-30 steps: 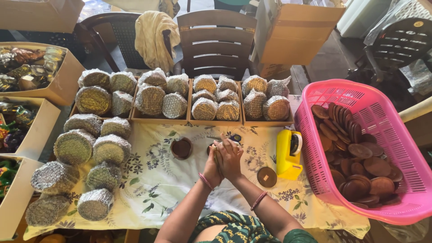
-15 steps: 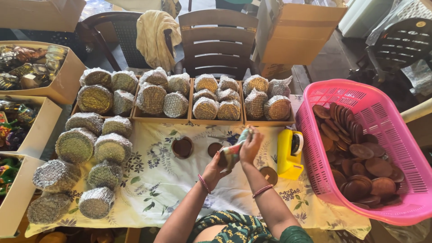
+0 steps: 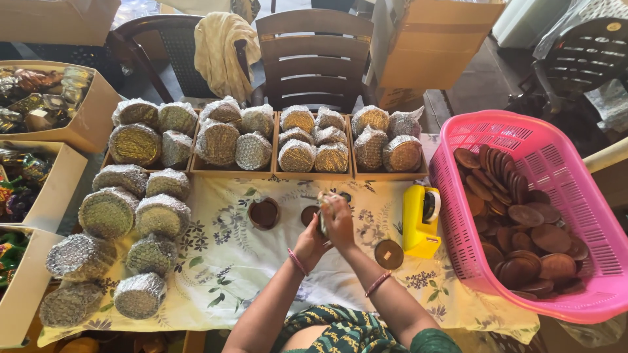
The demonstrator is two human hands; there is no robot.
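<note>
Both hands met above the middle of the desk: left hand cupped below, right hand closed over a small wrapped bundle, pressed between them, probably to keep the wrapping snug. Beneath: two brown discs, a third by the yellow tape dispenser. Hemmed in by foil-wrapped rounds left, trays ahead, pink basket right; free cloth only near the body.

wrapped piece turned upright | both hands lifted, closed round it
</note>
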